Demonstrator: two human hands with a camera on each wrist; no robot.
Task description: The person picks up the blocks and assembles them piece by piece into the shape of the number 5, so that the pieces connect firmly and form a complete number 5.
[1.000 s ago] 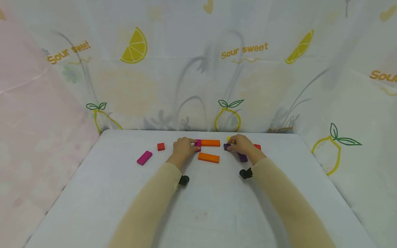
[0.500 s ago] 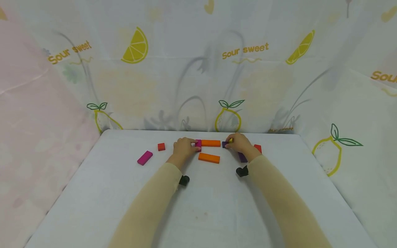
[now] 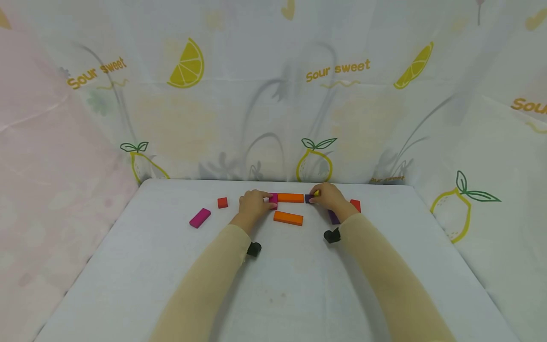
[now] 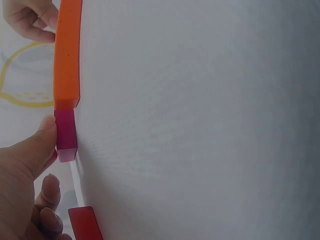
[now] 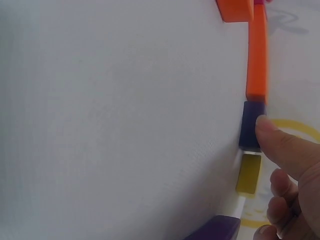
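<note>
Near the back edge of the table my left hand (image 3: 253, 204) grips a magenta block (image 3: 273, 201) between thumb and fingers. This block meets the left end of a long orange block (image 3: 290, 198). At the opposite end of that orange block, my right hand (image 3: 331, 197) pinches a small dark purple block (image 5: 251, 126), its thumb on the side. In the right wrist view the purple and orange blocks look end to end, with at most a thin gap. A yellow block (image 5: 248, 174) lies just beyond the purple one, partly hidden by the fingers in the head view.
A second orange block (image 3: 288, 218) lies in front of the row. To the left are a red block (image 3: 222, 203) and a magenta bar (image 3: 200, 218). Another purple block (image 3: 334, 217) and a red block (image 3: 355, 204) sit by the right wrist. A printed cloth (image 3: 273, 118) hangs behind.
My right hand has slid the small purple block left, up to the end of the orange block. The left hand and its magenta block have stayed put.
</note>
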